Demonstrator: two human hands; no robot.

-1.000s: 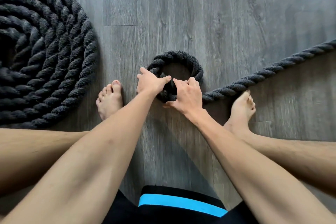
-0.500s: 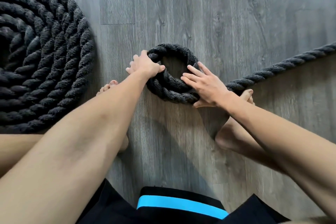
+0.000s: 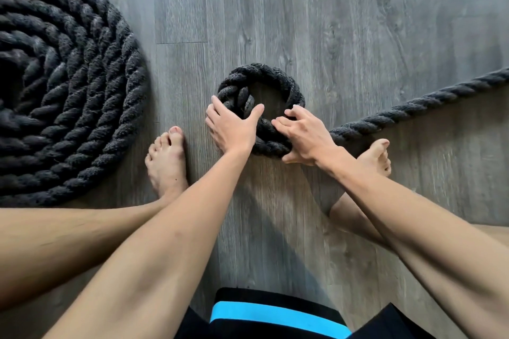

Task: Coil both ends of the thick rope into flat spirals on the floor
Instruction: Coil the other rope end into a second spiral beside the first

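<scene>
A thick rope (image 3: 413, 107), dark grey to black, fuzzy and made of fat twisted strands, is seen lying on a grey wood-plank floor (image 3: 358, 22). At the left side of the floor a large spiral (image 3: 82, 96) of it is laid flat, turn against turn, and is cut off by the edge of the view. Near the middle of the floor a small coil (image 3: 264, 74) is formed: one ring with bare floor shown in its centre, and a second pass of rope doubled along its left and near sides. From the near right of this coil the free run (image 3: 454, 88) is led off to the right and slightly toward the far side, its long axis slanting across the planks.

The left hand (image 3: 231, 126) is laid over the left side of the small coil, fingers spread and nearly straight, thumb stretched across the rope toward the ring's centre; the rope is pressed, not clasped. The right hand (image 3: 300, 135) is set on the near right side of the coil, where the free run leaves it; its fingers are bent over the rope and the thumb is tucked at the near side, so the rope is gripped. A short stretch of rope is shown between the hands.

A bare left foot (image 3: 166, 157) is planted between the large spiral and the small coil. A bare right foot (image 3: 377, 157) is seen just beside the free run, on its near side. Black shorts (image 3: 275, 314) with a blue band are seen nearest the viewer.
</scene>
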